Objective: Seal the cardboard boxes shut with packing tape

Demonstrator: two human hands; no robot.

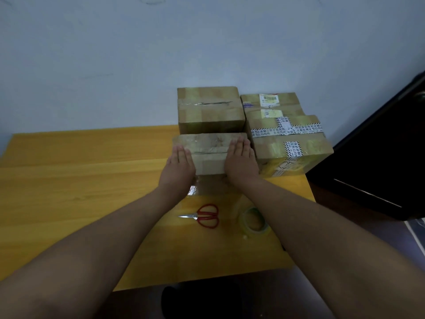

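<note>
From the head camera, the near box (210, 155) is sitting on the yellow table (69, 180), touching the taller box (210, 109) behind it and just beside the box with printed tape (289, 143) on its right. The left hand (180, 163) and right hand (241, 157) are lying flat on its top, fingers straight, each grip released and pressing rather than grasping. The flap seam is running between them under glossy tape. The red scissors (205, 215) and tape roll (254, 221) are resting nearer the person. The cardboard is looking stiff and probably light; the taped faces may be slippery, so holding the side walls seems safest.
</note>
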